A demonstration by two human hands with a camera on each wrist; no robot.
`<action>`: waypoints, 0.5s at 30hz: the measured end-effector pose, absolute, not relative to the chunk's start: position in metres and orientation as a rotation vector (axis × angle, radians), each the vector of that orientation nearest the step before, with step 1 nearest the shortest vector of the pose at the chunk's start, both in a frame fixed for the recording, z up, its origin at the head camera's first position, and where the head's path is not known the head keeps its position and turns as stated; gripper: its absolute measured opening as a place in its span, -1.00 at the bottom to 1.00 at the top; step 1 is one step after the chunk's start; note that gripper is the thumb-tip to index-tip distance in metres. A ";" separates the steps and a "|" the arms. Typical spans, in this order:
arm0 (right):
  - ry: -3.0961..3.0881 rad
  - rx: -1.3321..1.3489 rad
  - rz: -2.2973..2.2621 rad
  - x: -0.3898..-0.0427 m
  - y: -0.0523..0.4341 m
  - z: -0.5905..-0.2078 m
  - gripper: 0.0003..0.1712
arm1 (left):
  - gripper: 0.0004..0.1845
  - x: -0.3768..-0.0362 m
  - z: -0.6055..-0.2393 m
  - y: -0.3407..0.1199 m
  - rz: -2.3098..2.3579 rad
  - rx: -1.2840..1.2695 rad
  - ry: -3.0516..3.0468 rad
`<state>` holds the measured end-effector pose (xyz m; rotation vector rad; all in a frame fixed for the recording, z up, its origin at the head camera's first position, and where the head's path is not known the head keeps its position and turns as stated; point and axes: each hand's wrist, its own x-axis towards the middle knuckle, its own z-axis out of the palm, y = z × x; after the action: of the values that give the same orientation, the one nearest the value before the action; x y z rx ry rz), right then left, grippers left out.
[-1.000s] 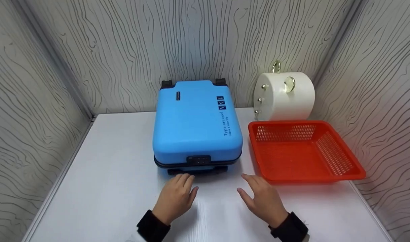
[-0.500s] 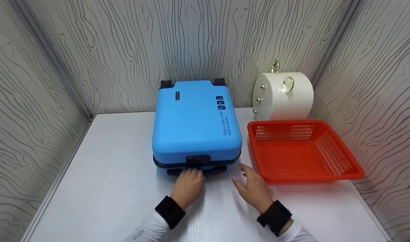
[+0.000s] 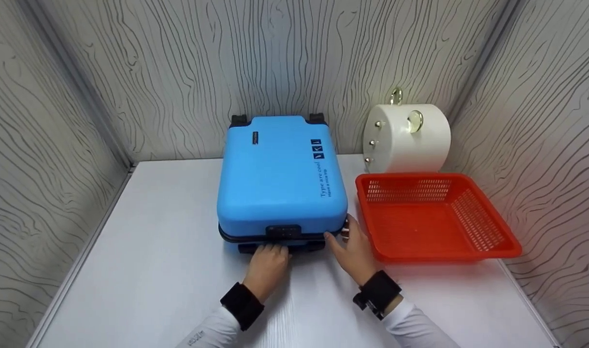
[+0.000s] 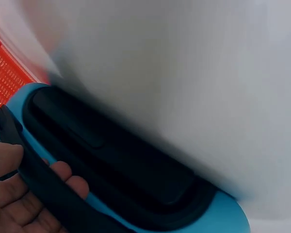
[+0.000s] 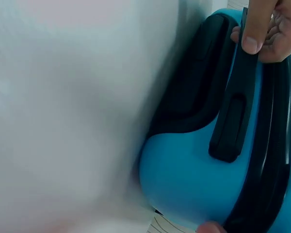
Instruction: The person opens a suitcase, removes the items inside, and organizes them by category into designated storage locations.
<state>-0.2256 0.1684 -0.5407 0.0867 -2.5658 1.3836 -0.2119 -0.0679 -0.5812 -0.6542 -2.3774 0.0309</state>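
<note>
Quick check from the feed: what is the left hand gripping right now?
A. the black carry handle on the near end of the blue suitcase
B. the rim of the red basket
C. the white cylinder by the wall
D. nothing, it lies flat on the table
A: the left hand has its fingers curled round the black handle on the near end of the blue suitcase.
</note>
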 end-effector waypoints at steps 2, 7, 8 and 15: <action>-2.541 0.086 1.381 -0.223 0.167 -0.542 -0.15 | -0.74 -0.208 -0.582 -0.071 0.015 -0.659 -2.374; -2.572 0.118 1.366 -0.214 0.170 -0.544 -0.30 | -0.76 -0.195 -0.583 -0.082 0.007 -0.662 -2.352; -2.581 0.135 1.342 -0.212 0.172 -0.545 -0.36 | -0.75 -0.193 -0.583 -0.084 0.005 -0.666 -2.350; -2.573 0.151 1.211 -0.216 0.184 -0.551 -0.58 | -0.74 -0.184 -0.582 -0.093 -0.019 -0.679 -2.361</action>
<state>-0.2163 0.1838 -0.5511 0.1511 -2.5729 1.2114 -0.1844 -0.0927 -0.5824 -0.6794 -2.3608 -0.0186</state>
